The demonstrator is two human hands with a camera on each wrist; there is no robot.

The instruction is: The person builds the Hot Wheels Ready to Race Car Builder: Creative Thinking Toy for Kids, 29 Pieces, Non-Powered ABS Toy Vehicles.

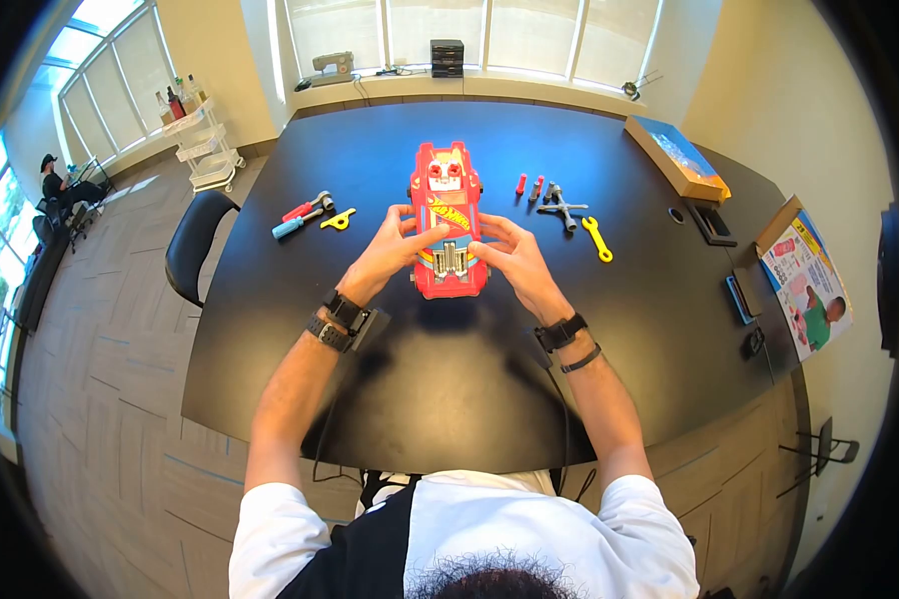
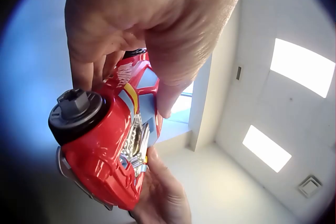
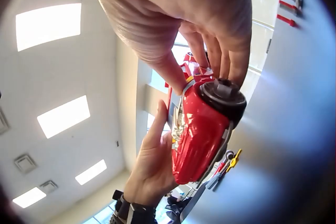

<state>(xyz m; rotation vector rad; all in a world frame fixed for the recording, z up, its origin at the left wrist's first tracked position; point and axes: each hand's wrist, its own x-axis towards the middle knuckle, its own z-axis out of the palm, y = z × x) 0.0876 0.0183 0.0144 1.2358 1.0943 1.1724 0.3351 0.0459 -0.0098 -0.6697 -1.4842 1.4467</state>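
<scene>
A red toy car [image 1: 449, 215] with a yellow flame logo, blue patches and a silver engine is held over the table between both hands. My left hand [image 1: 388, 255] grips its left side, thumb on top of the body. From the other side my right hand [image 1: 521, 268] grips it, thumb near the engine. The left wrist view shows the car's black wheel [image 2: 79, 113] with a grey hexagonal hub, and the left fingers reaching behind the body. In the right wrist view, another wheel [image 3: 223, 98] sits just below the right fingers.
Left on the dark table [image 1: 370, 399] lie a blue-handled tool [image 1: 295, 222], a red-and-grey tool [image 1: 310, 207] and a yellow piece [image 1: 338, 220]. To the right are a grey cross wrench [image 1: 566, 210], small red-ended pieces and a yellow wrench [image 1: 597, 240]. Boxes [image 1: 674, 160] stand farther right.
</scene>
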